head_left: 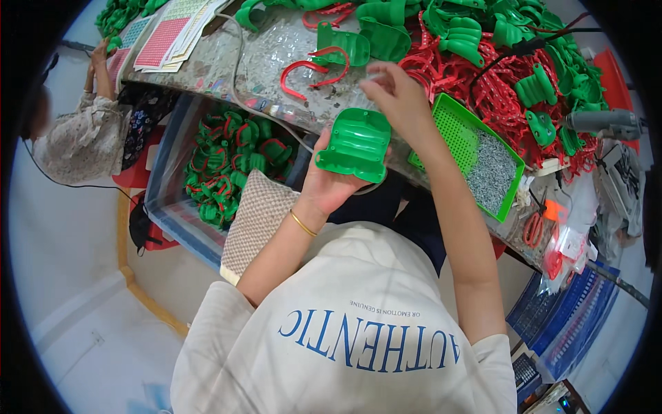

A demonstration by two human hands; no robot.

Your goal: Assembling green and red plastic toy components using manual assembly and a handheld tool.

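Note:
My left hand (329, 181) holds a green plastic moulded part (355, 145) from below, its hollow side facing up. Just above it my right hand (398, 96) has its fingers pinched together; something tiny may be between them, too small to make out. A green tray (452, 114) with a heap of small silver screws (491, 171) lies on the table just right of my right forearm. Two red plastic straps (314, 69) rest on the table beyond the part.
A large pile of green parts and red straps (510, 62) covers the far table. A bin of assembled green-and-red pieces (231, 162) stands on the floor at left. Another person (79, 131) sits at far left beside sheets of stickers (169, 31). An electric screwdriver (603, 123) lies at right.

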